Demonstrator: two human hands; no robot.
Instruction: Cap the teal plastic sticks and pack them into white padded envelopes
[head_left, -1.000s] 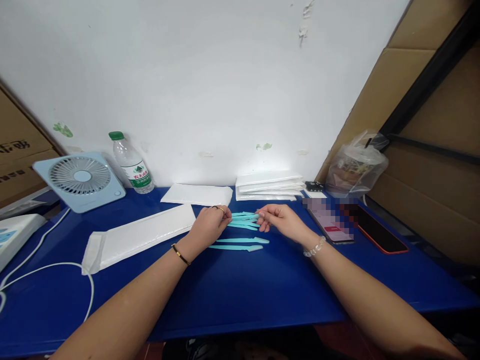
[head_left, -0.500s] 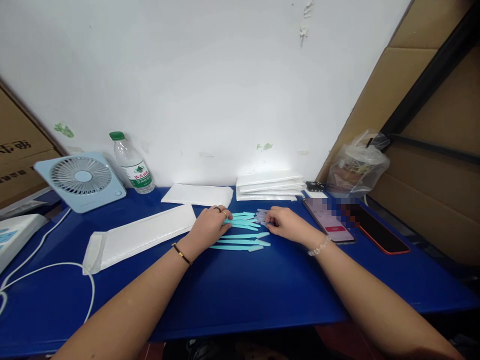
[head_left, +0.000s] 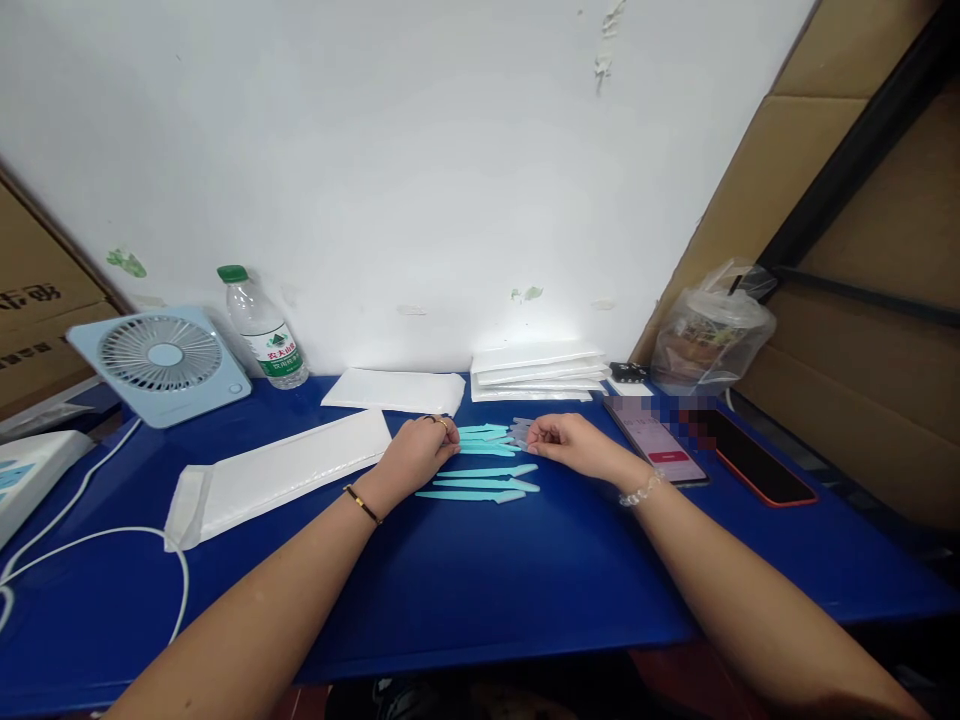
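Observation:
Several thin turquoise plastic sticks with clear tips lie on the blue table [head_left: 465, 590]. A far bunch of sticks [head_left: 486, 439] lies between my two hands. My left hand [head_left: 417, 452], fingers curled, pinches its left ends. My right hand [head_left: 564, 441], also curled, pinches the clear tips at its right end. Three more sticks [head_left: 484, 483] lie in a row just in front of the bunch, touched by neither hand.
A long white padded envelope [head_left: 277, 474] lies left of my left hand, another [head_left: 395, 390] behind it, and a stack of envelopes [head_left: 538, 371] by the wall. A small fan [head_left: 160, 362], water bottle [head_left: 262, 327], white cable [head_left: 90, 545], two phones [head_left: 712, 452] and a plastic bag [head_left: 709, 334] surround the area.
A third stick has been laid down in the front row. Both hands came back to the far bunch and hold its ends.

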